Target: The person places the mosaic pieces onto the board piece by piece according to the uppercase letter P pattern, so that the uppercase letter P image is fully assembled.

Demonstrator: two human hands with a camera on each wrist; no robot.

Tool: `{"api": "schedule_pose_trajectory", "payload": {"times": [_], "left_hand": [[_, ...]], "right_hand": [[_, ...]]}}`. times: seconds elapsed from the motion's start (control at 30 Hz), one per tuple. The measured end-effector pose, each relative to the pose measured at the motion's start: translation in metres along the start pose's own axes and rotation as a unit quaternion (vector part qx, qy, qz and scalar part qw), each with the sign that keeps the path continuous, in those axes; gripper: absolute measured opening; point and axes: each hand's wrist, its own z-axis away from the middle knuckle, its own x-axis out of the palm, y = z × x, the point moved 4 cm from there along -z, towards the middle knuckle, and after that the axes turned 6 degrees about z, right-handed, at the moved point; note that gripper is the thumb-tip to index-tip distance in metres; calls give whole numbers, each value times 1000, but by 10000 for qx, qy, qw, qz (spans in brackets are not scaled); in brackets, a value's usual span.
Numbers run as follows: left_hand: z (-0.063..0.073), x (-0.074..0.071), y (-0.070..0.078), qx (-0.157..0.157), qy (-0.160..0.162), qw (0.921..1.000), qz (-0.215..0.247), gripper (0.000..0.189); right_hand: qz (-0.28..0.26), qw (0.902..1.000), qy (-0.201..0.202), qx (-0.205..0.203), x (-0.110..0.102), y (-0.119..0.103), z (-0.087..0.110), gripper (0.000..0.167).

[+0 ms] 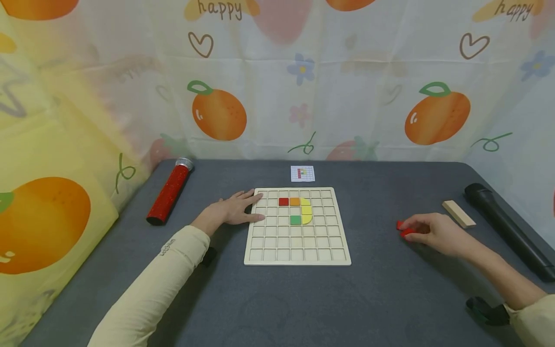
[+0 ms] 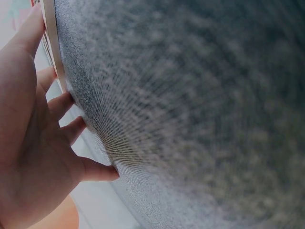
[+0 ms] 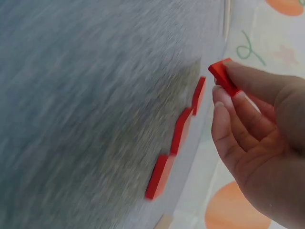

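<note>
A cream grid board (image 1: 297,263) lies mid-table, bearing a red square (image 1: 284,202), an orange square (image 1: 295,201), yellow pieces (image 1: 306,210) and a green square (image 1: 295,220). My left hand (image 1: 236,209) rests at its left edge with fingers spread, the thumb and a fingertip reaching over the rim. Off to the right, my right hand (image 1: 438,233) pinches a small red tile (image 3: 223,76) between thumb and fingers, raised off the table. Under it, three more red tiles (image 3: 181,130) lie in a row on the tabletop, mostly hidden by the hand in the head view.
Behind the board lies a small printed pattern card (image 1: 302,173). A red microphone-like cylinder (image 1: 170,193) lies at the left. Beyond my right hand are a pale wooden strip (image 1: 458,214) and a long black cylinder (image 1: 507,229). A fruit-print curtain (image 1: 347,111) backs the table.
</note>
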Motion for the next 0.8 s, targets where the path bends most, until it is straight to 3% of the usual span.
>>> {"api": "schedule_pose_trajectory", "payload": {"times": [0.17,0.37,0.6,0.8], "left_hand": [[1,0,-1,-9,3,10000,-1,82],[2,1,-1,-32,24,10000,20,82],[2,1,0,-86,17,10000,1,82],[1,1,-1,-92,23,10000,-15,82]], "right_hand": [[-369,9989,85,260,2,-6,-9,18],[-1224,9894,-168,760,9,-12,-24,28],[-1869,9784,-228,853,22,-21,-45,33],[-2022,9745,-228,950,30,-32,-62,38]]}}
